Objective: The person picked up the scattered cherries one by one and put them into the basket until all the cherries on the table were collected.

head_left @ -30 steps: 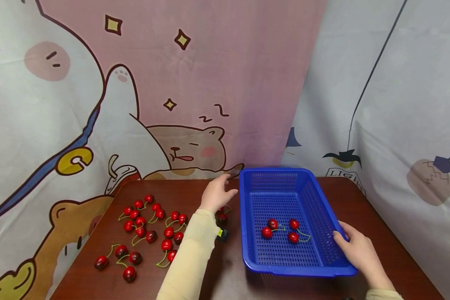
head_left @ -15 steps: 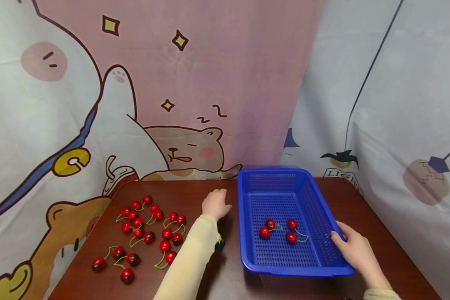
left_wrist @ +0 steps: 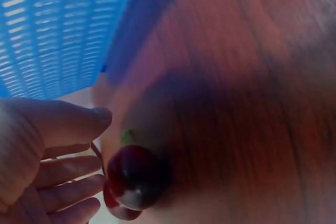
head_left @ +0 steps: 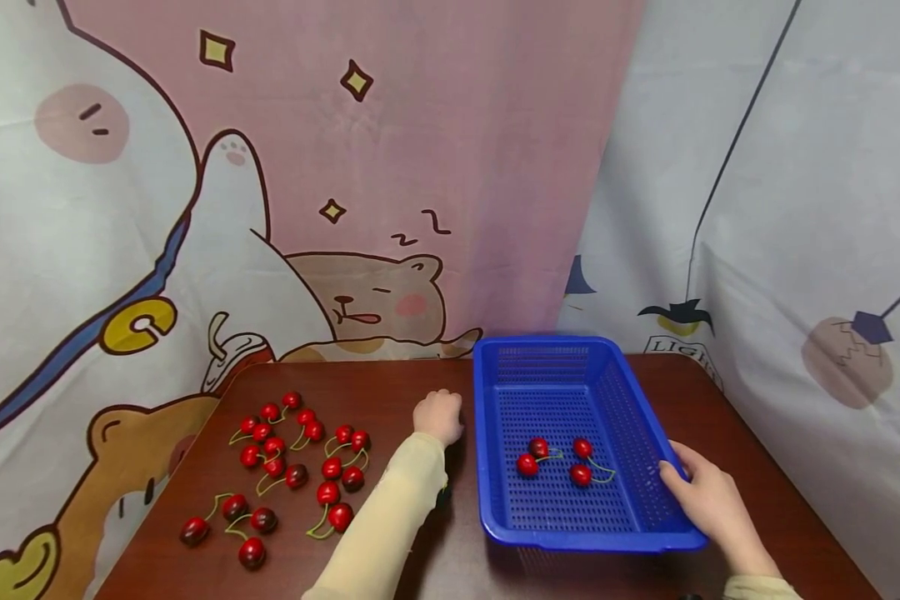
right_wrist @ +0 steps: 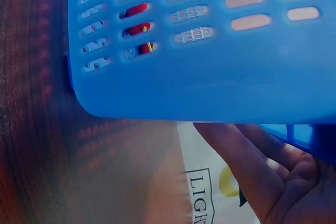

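Head view: left hand [head_left: 438,415] fingers curl over a cherry pair [left_wrist: 132,179] beside the basket [head_left: 495,433]; right hand [head_left: 708,500] fingers clamp its rim.

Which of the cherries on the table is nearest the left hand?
The dark cherry right at the left hand's fingertips, beside the blue basket; the other loose cherries lie in a scatter farther left on the table.

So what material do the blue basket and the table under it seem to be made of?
The blue basket looks like moulded plastic with a slightly glossy finish: uniform colour, and regular slots in its walls and floor. The table appears to be dark reddish wood or a wood-look laminate: grain lines show in the wrist views, and the smooth top has a faint sheen.
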`<act>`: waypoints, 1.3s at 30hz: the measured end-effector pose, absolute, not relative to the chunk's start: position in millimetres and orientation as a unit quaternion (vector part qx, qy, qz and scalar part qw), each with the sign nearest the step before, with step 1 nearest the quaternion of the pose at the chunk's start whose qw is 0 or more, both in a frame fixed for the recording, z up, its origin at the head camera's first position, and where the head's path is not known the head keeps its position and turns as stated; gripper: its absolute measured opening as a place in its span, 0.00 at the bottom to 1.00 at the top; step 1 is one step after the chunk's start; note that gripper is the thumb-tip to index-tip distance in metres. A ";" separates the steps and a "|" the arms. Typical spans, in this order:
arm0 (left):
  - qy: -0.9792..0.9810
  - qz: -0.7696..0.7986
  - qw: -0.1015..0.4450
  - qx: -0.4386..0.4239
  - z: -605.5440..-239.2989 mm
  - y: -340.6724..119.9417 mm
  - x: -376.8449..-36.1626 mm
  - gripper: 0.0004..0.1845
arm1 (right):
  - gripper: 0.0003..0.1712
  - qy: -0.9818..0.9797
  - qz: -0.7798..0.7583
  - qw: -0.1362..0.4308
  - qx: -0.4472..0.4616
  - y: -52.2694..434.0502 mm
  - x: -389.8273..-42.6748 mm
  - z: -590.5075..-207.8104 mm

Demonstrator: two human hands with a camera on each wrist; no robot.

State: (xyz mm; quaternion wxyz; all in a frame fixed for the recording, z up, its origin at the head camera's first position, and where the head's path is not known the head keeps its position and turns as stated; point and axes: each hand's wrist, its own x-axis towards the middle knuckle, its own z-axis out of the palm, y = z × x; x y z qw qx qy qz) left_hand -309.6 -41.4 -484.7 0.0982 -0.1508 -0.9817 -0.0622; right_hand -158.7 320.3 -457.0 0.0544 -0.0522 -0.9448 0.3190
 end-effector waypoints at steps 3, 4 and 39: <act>-0.982 -0.041 0.099 -0.154 -488.7 -40.1 -311.3 0.02 | 0.30 -0.945 0.319 0.053 -0.054 319.7 -158.9 -456.9; -0.982 -0.033 0.098 -0.155 -490.1 -39.8 -312.2 0.02 | 0.30 -0.945 0.319 0.050 -0.055 319.6 -158.9 -456.6; -0.989 -0.081 0.037 -0.115 -504.8 -47.5 -328.9 0.07 | 0.30 -0.941 0.330 0.046 -0.062 318.4 -157.9 -455.6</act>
